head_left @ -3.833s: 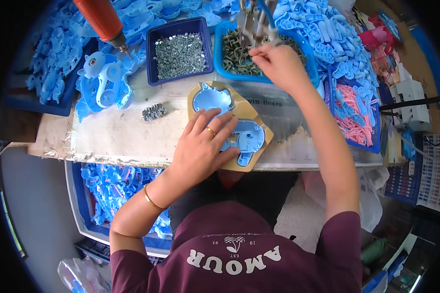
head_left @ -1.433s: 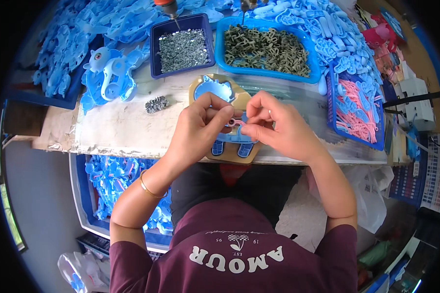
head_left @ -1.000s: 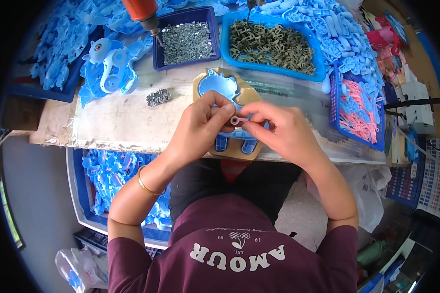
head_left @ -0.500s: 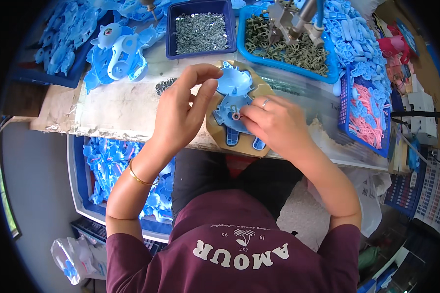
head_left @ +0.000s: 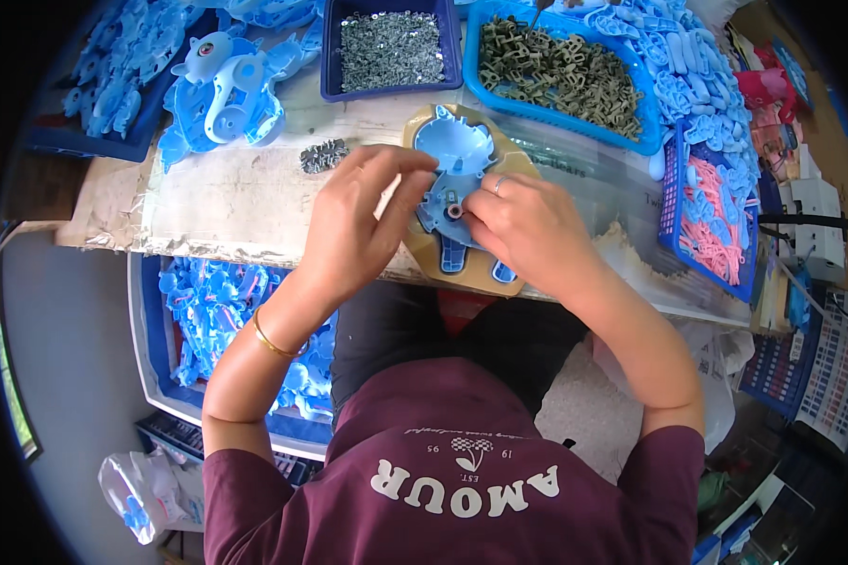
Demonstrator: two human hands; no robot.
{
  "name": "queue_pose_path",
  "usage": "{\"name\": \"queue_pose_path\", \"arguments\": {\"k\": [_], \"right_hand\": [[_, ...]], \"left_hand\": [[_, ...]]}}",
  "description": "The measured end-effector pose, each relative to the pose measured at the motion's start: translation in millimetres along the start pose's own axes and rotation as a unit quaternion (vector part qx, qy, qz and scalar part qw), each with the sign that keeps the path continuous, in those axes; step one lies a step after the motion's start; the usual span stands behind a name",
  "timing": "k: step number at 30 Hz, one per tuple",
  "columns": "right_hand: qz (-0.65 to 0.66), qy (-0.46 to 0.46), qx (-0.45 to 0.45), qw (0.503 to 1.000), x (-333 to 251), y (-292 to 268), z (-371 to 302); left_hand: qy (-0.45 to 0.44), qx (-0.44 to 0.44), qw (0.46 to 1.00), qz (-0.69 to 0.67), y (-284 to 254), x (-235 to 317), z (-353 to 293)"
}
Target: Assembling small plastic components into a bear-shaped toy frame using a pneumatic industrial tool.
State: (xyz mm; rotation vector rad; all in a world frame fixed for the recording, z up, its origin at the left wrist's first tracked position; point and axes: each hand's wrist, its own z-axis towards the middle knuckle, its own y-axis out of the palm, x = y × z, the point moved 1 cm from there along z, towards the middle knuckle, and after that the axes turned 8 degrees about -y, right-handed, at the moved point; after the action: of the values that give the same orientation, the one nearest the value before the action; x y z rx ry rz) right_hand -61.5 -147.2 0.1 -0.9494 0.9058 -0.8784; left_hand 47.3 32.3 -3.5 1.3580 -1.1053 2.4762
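A light-blue plastic toy shell (head_left: 455,148) lies in a tan fixture (head_left: 511,168) at the table's front edge. Near its middle stands a small round part (head_left: 455,211) with a dark centre. My left hand (head_left: 353,221) hovers at the shell's left side, thumb and index finger curved toward each other with a narrow gap and nothing visible between them. Over the shell's right side, my right hand (head_left: 535,226) has its thumb and fingertips pinched together beside the round part. Whatever they grip is hidden.
Behind the fixture are a dark-blue tray (head_left: 325,89) of small metal pieces and a bright-blue basket (head_left: 537,118) of metal clips. A small pile of dark pieces (head_left: 324,156) lies left. Blue toy parts (head_left: 221,89) crowd the back; a basket (head_left: 670,202) holds pink parts.
The metal tool above the clip basket has risen mostly out of view. My left hand's fingertips have drawn closer together and nearer the shell. My right hand stays pinched at about the same place.
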Motion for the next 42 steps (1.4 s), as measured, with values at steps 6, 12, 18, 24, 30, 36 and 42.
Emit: {"name": "queue_pose_path", "arguments": {"k": [6, 12, 18, 24, 30, 36, 42], "right_hand": [[-0.004, 0.004, -0.016, 1.0, 1, -1, 3], [0.033, -0.008, -0.054, 0.998, 10, -3, 3], [0.014, 0.015, -0.064, 0.998, 4, -3, 3], [-0.089, -0.104, -0.116, 0.984, 5, -10, 11], [0.018, -0.121, -0.108, 0.987, 25, 0, 9], [0.052, -0.095, -0.082, 0.991, 26, -5, 10], [0.006, -0.118, -0.089, 0.989, 26, -1, 8]], "left_hand": [[0.08, -0.032, 0.993, 0.075, 2, -1, -7], [0.127, -0.069, 0.985, 0.093, 1, -1, -6], [0.109, -0.071, 0.988, 0.078, 5, -2, -8], [0.161, -0.094, 0.974, 0.127, 3, -1, -9], [0.226, -0.133, 0.935, 0.24, 6, -5, -13], [0.19, -0.126, 0.942, 0.247, 15, -1, -19], [0.189, -0.116, 0.944, 0.244, 18, -2, -21]]}}
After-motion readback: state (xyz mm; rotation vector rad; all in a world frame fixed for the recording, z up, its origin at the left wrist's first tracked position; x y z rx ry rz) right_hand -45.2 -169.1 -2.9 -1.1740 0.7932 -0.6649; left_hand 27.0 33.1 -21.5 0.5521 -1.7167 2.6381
